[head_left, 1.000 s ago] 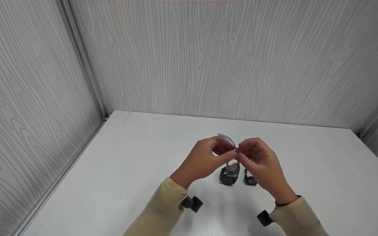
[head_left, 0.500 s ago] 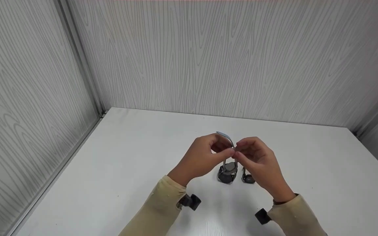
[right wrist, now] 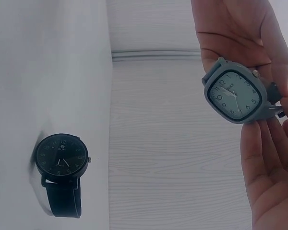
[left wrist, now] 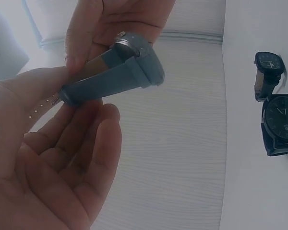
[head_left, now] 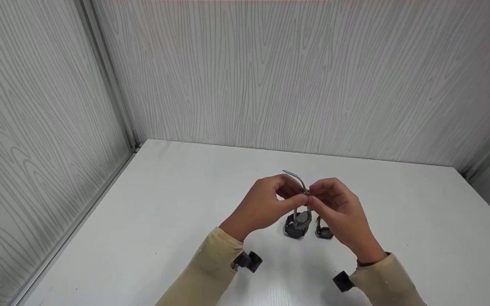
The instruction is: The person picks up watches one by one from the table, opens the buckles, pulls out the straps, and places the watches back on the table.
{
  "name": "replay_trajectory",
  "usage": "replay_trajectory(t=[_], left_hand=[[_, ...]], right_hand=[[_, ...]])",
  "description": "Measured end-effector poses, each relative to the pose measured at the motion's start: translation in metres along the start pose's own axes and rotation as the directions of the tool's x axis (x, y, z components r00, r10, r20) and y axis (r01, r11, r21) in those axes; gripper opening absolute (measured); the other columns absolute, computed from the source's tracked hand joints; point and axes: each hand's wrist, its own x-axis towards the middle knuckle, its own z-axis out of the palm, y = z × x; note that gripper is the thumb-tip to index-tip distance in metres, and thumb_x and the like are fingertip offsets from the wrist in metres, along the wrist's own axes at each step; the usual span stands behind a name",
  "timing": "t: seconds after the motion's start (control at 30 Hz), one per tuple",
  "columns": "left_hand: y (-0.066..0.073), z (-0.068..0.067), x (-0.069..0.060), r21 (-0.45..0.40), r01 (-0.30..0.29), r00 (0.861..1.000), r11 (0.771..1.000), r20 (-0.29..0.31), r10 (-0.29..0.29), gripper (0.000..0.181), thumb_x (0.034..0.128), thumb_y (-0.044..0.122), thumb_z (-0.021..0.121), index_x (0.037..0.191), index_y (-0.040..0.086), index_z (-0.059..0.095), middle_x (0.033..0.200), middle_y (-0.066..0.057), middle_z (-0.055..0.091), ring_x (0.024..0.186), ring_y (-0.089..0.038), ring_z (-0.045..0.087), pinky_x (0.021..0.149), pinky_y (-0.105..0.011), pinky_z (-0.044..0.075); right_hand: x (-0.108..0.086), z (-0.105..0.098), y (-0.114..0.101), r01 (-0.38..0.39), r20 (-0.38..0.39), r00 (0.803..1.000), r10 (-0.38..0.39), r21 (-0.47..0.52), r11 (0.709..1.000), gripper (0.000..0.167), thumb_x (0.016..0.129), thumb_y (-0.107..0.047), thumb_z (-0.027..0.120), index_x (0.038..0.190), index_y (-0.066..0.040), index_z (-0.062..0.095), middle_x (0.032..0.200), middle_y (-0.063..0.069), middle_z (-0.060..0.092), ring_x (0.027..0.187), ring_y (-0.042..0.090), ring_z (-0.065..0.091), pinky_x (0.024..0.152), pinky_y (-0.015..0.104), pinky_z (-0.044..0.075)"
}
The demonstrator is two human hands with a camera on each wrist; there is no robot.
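A blue-grey wristwatch (head_left: 303,218) hangs in the air between both hands, its squarish dial (right wrist: 234,96) facing the right wrist camera. My left hand (head_left: 266,206) pinches its strap (left wrist: 103,86) between thumb and fingers. At the same part of the strap, by the buckle, the thumb and fingertips of my right hand (head_left: 342,212) pinch it too. The strap's free end (head_left: 292,174) arches up beyond the fingertips. The fingers hide most of the buckle, so how it is fastened cannot be seen.
On the white table (head_left: 177,187), below the hands, stands a round black wristwatch (right wrist: 62,155). Beside it is a smaller dark watch with a squarish case (left wrist: 269,63). Wood-patterned panels (head_left: 245,76) rise at the back and sides.
Both hands keep their hold on the watch in nearly the same place. The strap's free end has tilted slightly and shows more edge-on.
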Motion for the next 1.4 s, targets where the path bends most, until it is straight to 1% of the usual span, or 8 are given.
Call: replay_trajectory(t=[0.23,0.33,0.63,0.9,1.03,1.17,1.3,1.4], left_hand=[[-0.0001,-0.0008,0.0010,0.008,-0.039,0.999,0.999,-0.032,0.039,0.017,0.0993,0.029,0.070,0.109,0.015,0.072,0.100,0.009,0.070,0.092,-0.007,0.066,0.083,-0.029,0.055],[-0.0011,-0.0014,0.0004,0.009,-0.046,0.998,0.999,-0.045,0.046,0.017,0.0996,0.028,0.069,0.110,0.015,0.072,0.100,0.009,0.071,0.092,-0.008,0.065,0.083,-0.030,0.055],[-0.0013,-0.0011,0.0003,0.001,-0.037,0.998,0.999,-0.044,0.037,0.020,0.1003,0.031,0.069,0.112,0.015,0.072,0.101,0.008,0.071,0.091,-0.008,0.065,0.083,-0.030,0.055],[-0.0031,-0.0012,0.0007,0.016,-0.033,0.998,0.999,-0.047,0.034,0.019,0.0997,0.029,0.070,0.111,0.014,0.072,0.099,0.009,0.070,0.089,-0.008,0.064,0.082,-0.029,0.054],[-0.0028,0.0000,0.0010,0.024,-0.028,0.998,0.999,-0.052,0.029,0.019,0.1001,0.029,0.069,0.110,0.014,0.072,0.098,0.009,0.070,0.087,-0.009,0.063,0.080,-0.029,0.054],[-0.0033,0.0002,0.0015,0.024,-0.027,0.998,0.999,-0.050,0.028,0.019,0.1006,0.031,0.068,0.110,0.015,0.072,0.097,0.009,0.070,0.087,-0.009,0.063,0.079,-0.028,0.054],[-0.0041,-0.0026,0.0011,-0.038,-0.038,0.998,0.999,-0.055,0.036,0.018,0.1010,0.028,0.068,0.111,0.013,0.070,0.096,0.002,0.071,0.086,-0.012,0.064,0.074,-0.029,0.056],[-0.0043,-0.0043,0.0008,-0.086,-0.050,0.997,0.995,-0.061,0.045,0.019,0.1011,0.026,0.068,0.112,0.011,0.069,0.095,-0.003,0.072,0.084,-0.014,0.065,0.071,-0.031,0.057]], right_hand=[[-0.0003,-0.0006,-0.0003,-0.016,0.007,1.000,0.016,0.013,1.000,0.021,0.095,0.003,0.070,0.115,0.002,0.063,0.103,0.013,0.069,0.092,0.022,0.070,0.082,0.028,0.059],[-0.0001,-0.0005,0.0002,-0.020,0.013,1.000,0.020,0.013,1.000,0.021,0.095,0.004,0.070,0.115,0.002,0.063,0.103,0.013,0.068,0.094,0.023,0.071,0.083,0.028,0.059],[0.0000,-0.0002,-0.0008,-0.038,0.006,0.999,0.037,0.018,0.999,0.021,0.094,0.004,0.071,0.113,0.001,0.063,0.103,0.013,0.068,0.094,0.023,0.070,0.082,0.028,0.059],[0.0002,-0.0009,0.0001,-0.010,0.020,1.000,0.011,-0.035,0.999,0.012,0.095,0.002,0.071,0.104,-0.007,0.070,0.097,0.008,0.072,0.089,0.020,0.070,0.078,0.025,0.057],[-0.0003,-0.0021,0.0008,-0.014,0.017,1.000,0.014,-0.043,0.999,0.012,0.095,0.001,0.071,0.103,-0.008,0.071,0.096,0.007,0.072,0.088,0.019,0.071,0.077,0.024,0.057],[-0.0001,-0.0026,0.0018,-0.018,0.014,1.000,0.019,-0.052,0.998,0.012,0.096,0.002,0.070,0.103,-0.008,0.071,0.096,0.008,0.072,0.088,0.021,0.071,0.078,0.024,0.057],[0.0002,-0.0023,0.0026,-0.024,0.011,1.000,0.025,-0.043,0.999,0.012,0.095,0.004,0.069,0.101,-0.006,0.070,0.097,0.010,0.071,0.089,0.022,0.072,0.081,0.026,0.058],[0.0000,-0.0022,0.0031,-0.034,0.017,0.999,0.034,-0.030,0.999,0.013,0.095,0.007,0.068,0.101,-0.004,0.068,0.098,0.008,0.070,0.089,0.021,0.072,0.081,0.027,0.058]])
